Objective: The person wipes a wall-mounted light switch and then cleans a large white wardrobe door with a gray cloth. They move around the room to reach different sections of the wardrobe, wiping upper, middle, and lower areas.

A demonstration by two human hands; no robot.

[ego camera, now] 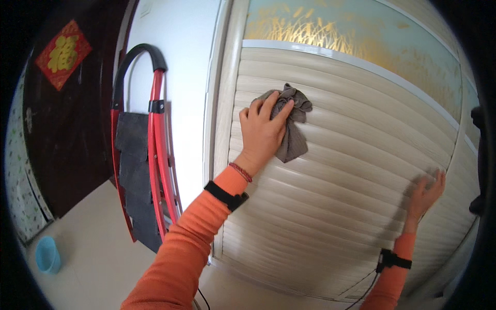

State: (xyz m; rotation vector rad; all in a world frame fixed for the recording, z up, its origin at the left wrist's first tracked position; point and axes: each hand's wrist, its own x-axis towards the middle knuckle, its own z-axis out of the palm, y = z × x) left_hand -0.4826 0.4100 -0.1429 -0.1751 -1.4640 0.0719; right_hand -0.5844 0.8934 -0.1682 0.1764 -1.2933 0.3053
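My left hand (263, 130) presses a crumpled grey-brown cloth (292, 133) against the slatted, light wood-look sliding door (329, 186), below its frosted glass panel (348, 31) with a gold grass pattern. Folds of the cloth stick out above the fingers and hang down to the right of the hand. At the right, near the door's far edge, my right hand (426, 193) is raised with its fingers apart and nothing in it; it is slightly blurred. Whether it touches the door, I cannot tell. Both forearms have orange sleeves and black straps.
A folded red stepladder (157, 155) with black steps leans by the white wall panel (186, 97) on the left. Beyond it is a dark door (69, 135) with a red diamond decoration (64, 56). A light blue basin (47, 255) stands on the floor. A cable hangs from the right strap.
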